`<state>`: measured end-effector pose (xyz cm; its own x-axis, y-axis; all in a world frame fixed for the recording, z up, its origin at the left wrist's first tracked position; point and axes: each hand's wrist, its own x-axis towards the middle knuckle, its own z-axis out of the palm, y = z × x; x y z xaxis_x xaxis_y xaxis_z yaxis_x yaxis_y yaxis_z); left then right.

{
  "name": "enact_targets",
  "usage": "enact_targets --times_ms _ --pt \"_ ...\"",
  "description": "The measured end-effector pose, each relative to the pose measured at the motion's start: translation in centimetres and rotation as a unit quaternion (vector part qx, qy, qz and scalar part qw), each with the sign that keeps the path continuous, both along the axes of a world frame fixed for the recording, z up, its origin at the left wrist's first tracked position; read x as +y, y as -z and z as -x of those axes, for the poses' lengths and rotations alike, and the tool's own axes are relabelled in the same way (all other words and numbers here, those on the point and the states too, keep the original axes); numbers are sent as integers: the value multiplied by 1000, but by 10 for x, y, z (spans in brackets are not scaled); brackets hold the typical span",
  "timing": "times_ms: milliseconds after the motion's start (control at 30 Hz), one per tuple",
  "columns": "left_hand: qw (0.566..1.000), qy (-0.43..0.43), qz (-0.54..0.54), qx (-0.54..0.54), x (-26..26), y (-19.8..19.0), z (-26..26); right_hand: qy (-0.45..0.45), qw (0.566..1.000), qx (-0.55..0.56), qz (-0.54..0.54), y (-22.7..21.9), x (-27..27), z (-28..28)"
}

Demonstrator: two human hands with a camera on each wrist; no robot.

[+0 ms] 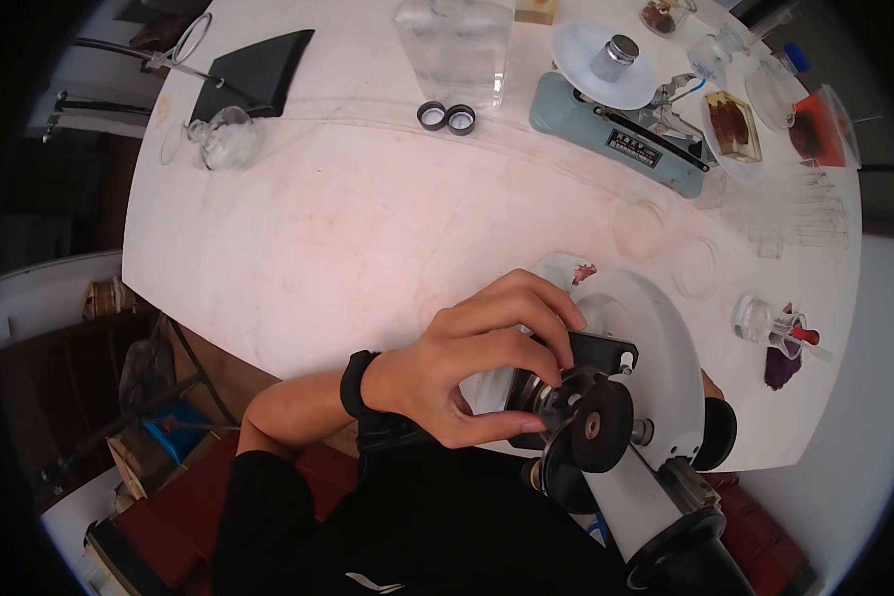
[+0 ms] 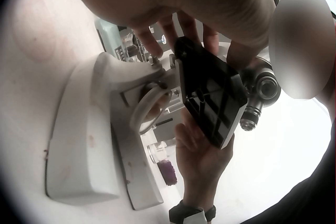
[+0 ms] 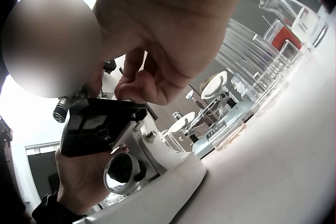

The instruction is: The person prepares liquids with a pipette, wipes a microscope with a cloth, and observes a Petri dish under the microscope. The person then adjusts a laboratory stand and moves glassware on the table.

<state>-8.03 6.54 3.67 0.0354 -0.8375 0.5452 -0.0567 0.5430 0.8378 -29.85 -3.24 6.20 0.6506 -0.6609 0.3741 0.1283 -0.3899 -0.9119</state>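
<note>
In the head view my left hand [image 1: 487, 353] arches over the black stage [image 1: 606, 353] of a white microscope [image 1: 666, 348]. Its fingers bend across the stage, and the thumb stands apart from them beside the objective lenses [image 1: 544, 399]. From the left wrist the stage's underside [image 2: 212, 98] shows, with the round mirror [image 2: 151, 106] below it. On the stage's other side is my right hand [image 2: 202, 155], mostly hidden behind the microscope in the head view. In the right wrist view its fingers [image 3: 137, 85] are curled at the stage edge; I cannot tell what they hold.
A blue-green balance [image 1: 616, 139] bears a capped jar [image 1: 614, 58]. Test tubes [image 1: 795, 209], petri dishes [image 1: 695, 266] and a small beaker with a red-bulb dropper [image 1: 805, 336] stand to the right. A large clear bottle [image 1: 457, 50], two black caps [image 1: 447, 117] and a ring stand [image 1: 253, 74] are farther back.
</note>
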Motion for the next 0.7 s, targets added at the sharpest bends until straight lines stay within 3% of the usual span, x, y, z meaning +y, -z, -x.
enact_targets --times_ms 300,700 --pt "1000 7 -1 1 0 0 -1 46 998 39 12 0 7 -1" --pt "1000 6 8 -3 0 -2 -1 -3 1000 -7 -1 3 -1 2"
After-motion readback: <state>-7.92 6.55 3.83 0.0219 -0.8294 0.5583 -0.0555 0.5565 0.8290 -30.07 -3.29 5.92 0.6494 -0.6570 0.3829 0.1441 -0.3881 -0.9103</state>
